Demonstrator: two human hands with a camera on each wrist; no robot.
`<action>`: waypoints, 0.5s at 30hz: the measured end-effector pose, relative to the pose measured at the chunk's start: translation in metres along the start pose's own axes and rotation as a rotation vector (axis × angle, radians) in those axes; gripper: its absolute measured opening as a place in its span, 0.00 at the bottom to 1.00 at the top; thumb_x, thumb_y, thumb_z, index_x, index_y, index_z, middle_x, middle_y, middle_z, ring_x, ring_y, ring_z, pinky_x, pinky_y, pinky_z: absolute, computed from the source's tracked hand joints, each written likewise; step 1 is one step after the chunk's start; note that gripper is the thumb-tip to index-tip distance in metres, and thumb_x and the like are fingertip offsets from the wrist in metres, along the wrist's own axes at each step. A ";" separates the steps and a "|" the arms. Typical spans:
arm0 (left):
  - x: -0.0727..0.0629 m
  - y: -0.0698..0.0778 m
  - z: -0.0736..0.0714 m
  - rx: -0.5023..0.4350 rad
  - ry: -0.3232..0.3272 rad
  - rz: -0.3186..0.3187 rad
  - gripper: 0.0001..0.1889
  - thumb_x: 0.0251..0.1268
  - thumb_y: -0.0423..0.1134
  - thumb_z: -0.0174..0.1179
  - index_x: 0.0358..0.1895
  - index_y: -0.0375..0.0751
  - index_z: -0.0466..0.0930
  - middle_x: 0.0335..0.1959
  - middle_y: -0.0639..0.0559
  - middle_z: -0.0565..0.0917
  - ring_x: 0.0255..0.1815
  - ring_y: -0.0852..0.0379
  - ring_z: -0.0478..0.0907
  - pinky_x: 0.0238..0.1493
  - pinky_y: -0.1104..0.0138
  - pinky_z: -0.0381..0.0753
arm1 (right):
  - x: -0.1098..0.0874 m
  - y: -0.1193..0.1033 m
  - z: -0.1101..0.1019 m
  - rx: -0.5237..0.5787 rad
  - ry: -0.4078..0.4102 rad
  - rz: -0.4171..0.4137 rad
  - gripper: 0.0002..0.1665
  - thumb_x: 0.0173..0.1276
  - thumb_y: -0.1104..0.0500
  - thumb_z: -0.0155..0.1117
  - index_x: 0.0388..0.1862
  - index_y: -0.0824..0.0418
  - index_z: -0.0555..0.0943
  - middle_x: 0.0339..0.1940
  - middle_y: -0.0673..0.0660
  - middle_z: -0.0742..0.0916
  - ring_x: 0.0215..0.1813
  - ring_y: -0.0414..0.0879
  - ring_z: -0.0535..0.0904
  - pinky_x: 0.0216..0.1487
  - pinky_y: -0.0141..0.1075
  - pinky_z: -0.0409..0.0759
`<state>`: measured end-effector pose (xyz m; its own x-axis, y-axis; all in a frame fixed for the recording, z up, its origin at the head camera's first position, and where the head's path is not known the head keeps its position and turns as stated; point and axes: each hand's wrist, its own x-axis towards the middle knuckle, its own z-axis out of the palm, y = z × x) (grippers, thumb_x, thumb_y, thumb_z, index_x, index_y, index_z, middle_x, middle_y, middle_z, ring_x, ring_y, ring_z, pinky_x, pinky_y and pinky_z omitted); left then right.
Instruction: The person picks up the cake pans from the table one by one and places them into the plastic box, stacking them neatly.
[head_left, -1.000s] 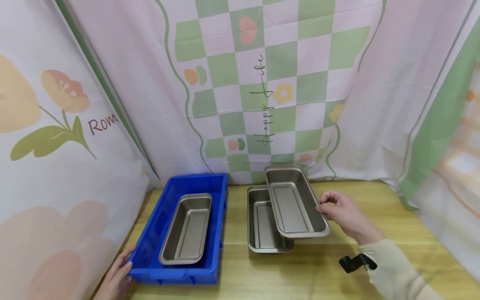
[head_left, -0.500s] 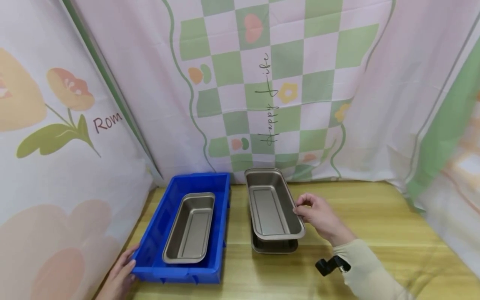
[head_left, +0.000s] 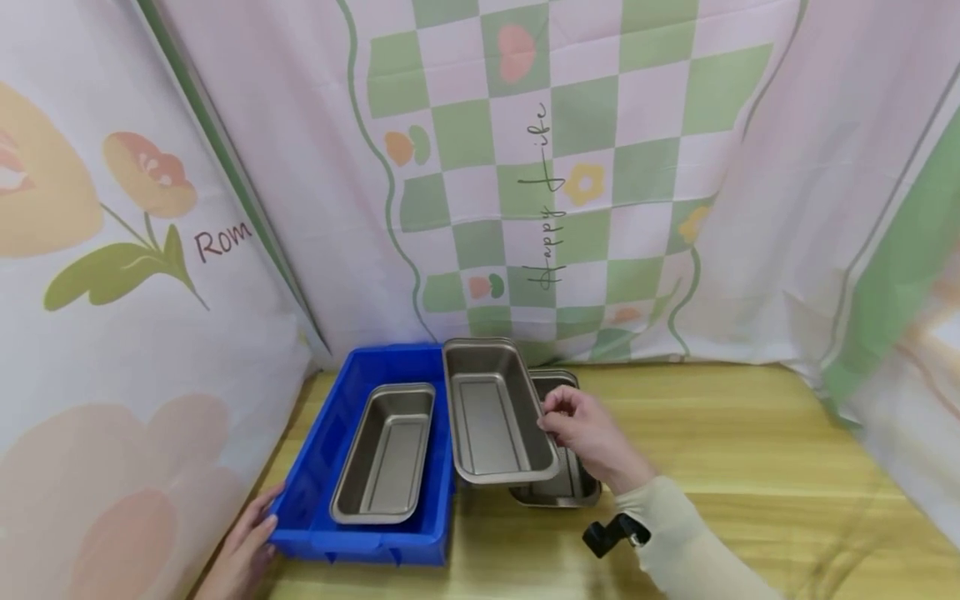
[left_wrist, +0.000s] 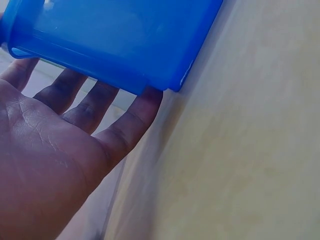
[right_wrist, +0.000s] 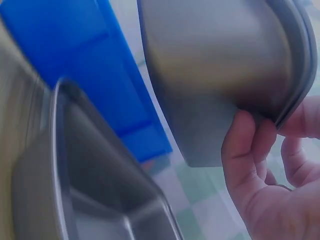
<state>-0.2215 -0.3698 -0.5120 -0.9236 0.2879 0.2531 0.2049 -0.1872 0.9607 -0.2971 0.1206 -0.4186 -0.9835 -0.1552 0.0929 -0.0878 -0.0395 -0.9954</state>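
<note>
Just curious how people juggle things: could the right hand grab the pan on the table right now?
Probably not without letting go first: the right hand pinches a raised pan by its rim. The lower pan sits close beneath, so reach itself seems fine.

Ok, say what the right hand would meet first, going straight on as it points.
The right hand points at the pan it pinches; carried along, that would probably reach the right rim of the blue bin first, or pass above it; height is unclear.

I see a yellow wood-grain table (head_left: 750, 467) carrying a blue rectangular plastic tray (head_left: 352, 546), seven o'clock, and a grey-brown oblong metal pan (head_left: 573, 486), five!
</note>
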 end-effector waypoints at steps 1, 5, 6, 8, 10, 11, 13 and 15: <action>0.001 0.000 0.000 -0.004 -0.009 0.006 0.23 0.81 0.29 0.33 0.74 0.43 0.57 0.64 0.65 0.74 0.61 0.66 0.72 0.55 0.70 0.75 | 0.000 -0.001 0.005 0.010 -0.004 0.003 0.09 0.58 0.75 0.59 0.35 0.69 0.70 0.30 0.55 0.73 0.27 0.41 0.71 0.27 0.31 0.72; 0.001 0.000 0.000 -0.017 -0.020 0.020 0.23 0.80 0.29 0.33 0.74 0.45 0.59 0.64 0.65 0.74 0.62 0.66 0.72 0.55 0.70 0.74 | 0.002 -0.006 0.028 0.050 -0.016 0.013 0.09 0.59 0.76 0.59 0.36 0.69 0.70 0.31 0.56 0.74 0.29 0.43 0.73 0.28 0.33 0.75; 0.001 0.000 -0.001 -0.018 -0.017 0.020 0.23 0.80 0.29 0.33 0.74 0.45 0.60 0.64 0.65 0.74 0.61 0.66 0.72 0.55 0.70 0.74 | 0.002 -0.008 0.034 0.058 -0.017 0.011 0.09 0.58 0.76 0.59 0.36 0.69 0.70 0.31 0.56 0.74 0.29 0.43 0.73 0.29 0.33 0.75; 0.000 -0.001 -0.001 -0.018 -0.012 0.016 0.23 0.81 0.29 0.33 0.73 0.46 0.60 0.63 0.65 0.74 0.61 0.66 0.72 0.55 0.71 0.74 | 0.004 -0.009 0.046 0.064 -0.021 0.007 0.09 0.58 0.76 0.59 0.35 0.69 0.71 0.31 0.56 0.74 0.28 0.44 0.72 0.28 0.33 0.74; 0.000 -0.001 -0.001 -0.013 -0.006 0.014 0.23 0.81 0.29 0.33 0.73 0.47 0.60 0.63 0.66 0.74 0.61 0.66 0.72 0.54 0.71 0.74 | 0.005 -0.010 0.058 0.067 -0.026 0.004 0.09 0.57 0.76 0.59 0.35 0.69 0.71 0.31 0.56 0.73 0.27 0.44 0.72 0.28 0.34 0.74; 0.000 -0.001 -0.001 -0.010 -0.006 0.014 0.23 0.81 0.29 0.33 0.74 0.46 0.59 0.63 0.66 0.74 0.61 0.66 0.72 0.54 0.71 0.74 | 0.006 -0.010 0.064 0.068 -0.029 0.005 0.09 0.57 0.76 0.59 0.35 0.68 0.71 0.31 0.56 0.73 0.27 0.44 0.72 0.28 0.35 0.74; 0.000 -0.002 -0.001 -0.007 -0.006 0.014 0.23 0.81 0.29 0.33 0.74 0.45 0.59 0.63 0.66 0.74 0.61 0.66 0.72 0.54 0.70 0.75 | 0.007 -0.009 0.077 0.075 -0.037 0.007 0.09 0.57 0.76 0.59 0.34 0.67 0.70 0.32 0.56 0.73 0.26 0.45 0.72 0.28 0.35 0.75; 0.000 -0.003 -0.001 -0.007 -0.009 0.017 0.24 0.81 0.29 0.33 0.74 0.44 0.58 0.63 0.65 0.74 0.61 0.66 0.72 0.54 0.70 0.75 | 0.007 -0.008 0.088 0.084 -0.041 0.017 0.09 0.57 0.76 0.58 0.33 0.67 0.70 0.32 0.57 0.74 0.26 0.45 0.74 0.29 0.36 0.77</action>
<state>-0.2228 -0.3703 -0.5146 -0.9170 0.2934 0.2703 0.2180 -0.1988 0.9555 -0.2889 0.0326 -0.4075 -0.9772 -0.1969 0.0790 -0.0562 -0.1188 -0.9913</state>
